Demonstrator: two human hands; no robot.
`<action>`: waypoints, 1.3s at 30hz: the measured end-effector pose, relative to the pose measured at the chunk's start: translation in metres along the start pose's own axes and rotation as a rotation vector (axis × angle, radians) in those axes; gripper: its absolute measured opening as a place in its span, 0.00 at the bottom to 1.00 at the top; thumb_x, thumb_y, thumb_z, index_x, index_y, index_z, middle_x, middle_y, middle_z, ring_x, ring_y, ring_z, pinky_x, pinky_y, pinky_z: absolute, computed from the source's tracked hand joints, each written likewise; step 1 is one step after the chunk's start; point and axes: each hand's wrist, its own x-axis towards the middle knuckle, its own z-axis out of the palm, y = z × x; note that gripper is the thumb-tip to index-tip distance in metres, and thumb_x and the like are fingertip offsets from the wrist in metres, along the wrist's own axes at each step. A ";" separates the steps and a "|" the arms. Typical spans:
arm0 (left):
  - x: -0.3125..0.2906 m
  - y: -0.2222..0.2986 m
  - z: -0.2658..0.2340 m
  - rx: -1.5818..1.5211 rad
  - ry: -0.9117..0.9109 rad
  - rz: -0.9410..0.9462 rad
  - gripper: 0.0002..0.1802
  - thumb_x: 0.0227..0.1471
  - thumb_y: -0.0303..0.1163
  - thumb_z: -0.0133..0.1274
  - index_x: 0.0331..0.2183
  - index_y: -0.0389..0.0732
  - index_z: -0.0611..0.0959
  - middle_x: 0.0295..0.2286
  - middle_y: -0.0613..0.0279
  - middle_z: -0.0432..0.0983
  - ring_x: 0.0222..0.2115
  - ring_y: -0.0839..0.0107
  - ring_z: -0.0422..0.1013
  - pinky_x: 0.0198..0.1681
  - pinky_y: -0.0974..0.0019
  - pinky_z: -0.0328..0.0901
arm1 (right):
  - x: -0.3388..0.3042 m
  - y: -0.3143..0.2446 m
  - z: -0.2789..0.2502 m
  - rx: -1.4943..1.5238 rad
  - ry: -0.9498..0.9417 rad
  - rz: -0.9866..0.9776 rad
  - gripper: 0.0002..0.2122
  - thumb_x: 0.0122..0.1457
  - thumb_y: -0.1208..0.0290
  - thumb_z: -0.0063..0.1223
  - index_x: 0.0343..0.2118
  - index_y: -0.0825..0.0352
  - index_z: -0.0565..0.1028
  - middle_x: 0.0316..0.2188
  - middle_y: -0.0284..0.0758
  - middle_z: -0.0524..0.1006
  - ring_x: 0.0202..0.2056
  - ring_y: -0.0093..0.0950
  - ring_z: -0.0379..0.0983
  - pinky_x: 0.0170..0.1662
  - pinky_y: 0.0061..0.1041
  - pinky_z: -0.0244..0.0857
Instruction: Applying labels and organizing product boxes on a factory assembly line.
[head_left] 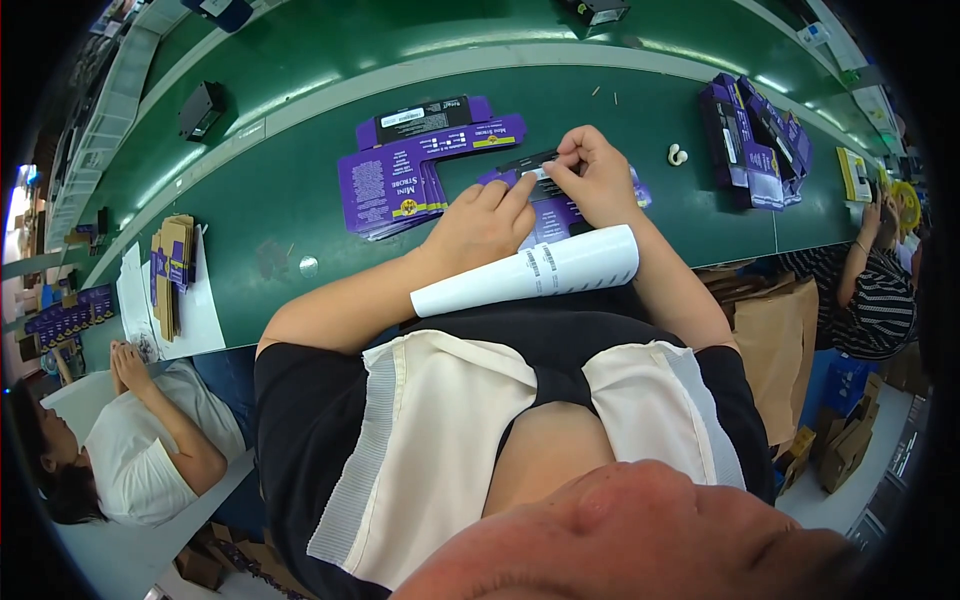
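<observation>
My black-and-cream top (450,430) lies nearest, then a curled white sheet (500,282) printed with barcodes. My left hand (485,215), loosely bent, has its forefinger by a white label (540,172) on the purple carton (555,217) before me; my right hand (600,185) pinches narrowly there, on what I can't tell. Left beyond, flat cartons (375,190) bear white print.

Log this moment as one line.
left hand: index finger at white label | right hand: thumb and forefinger close together over flat purple carton | curled white barcode sheet: nearer body | carton stack: farther left
</observation>
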 end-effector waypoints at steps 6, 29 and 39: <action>0.001 -0.002 0.003 0.005 -0.018 0.037 0.10 0.46 0.33 0.51 0.31 0.39 0.76 0.46 0.45 0.73 0.32 0.62 0.67 0.37 0.64 0.62 | -0.004 -0.003 -0.005 -0.241 0.031 -0.193 0.10 0.52 0.81 0.59 0.37 0.67 0.71 0.25 0.29 0.74 0.26 0.18 0.68 0.30 0.16 0.63; 0.004 -0.006 0.006 -0.033 -0.041 0.049 0.11 0.50 0.35 0.50 0.35 0.39 0.74 0.49 0.47 0.72 0.42 0.60 0.70 0.43 0.64 0.62 | 0.007 0.000 -0.018 -0.115 -0.117 -0.015 0.12 0.52 0.84 0.54 0.39 0.67 0.70 0.24 0.28 0.71 0.26 0.18 0.65 0.31 0.16 0.61; 0.027 -0.023 -0.012 -0.129 -0.191 0.122 0.18 0.49 0.39 0.53 0.40 0.38 0.75 0.50 0.53 0.71 0.40 0.61 0.68 0.45 0.63 0.61 | 0.008 0.014 -0.024 -0.129 -0.007 -0.214 0.11 0.51 0.85 0.52 0.38 0.66 0.71 0.30 0.31 0.72 0.26 0.17 0.65 0.30 0.16 0.61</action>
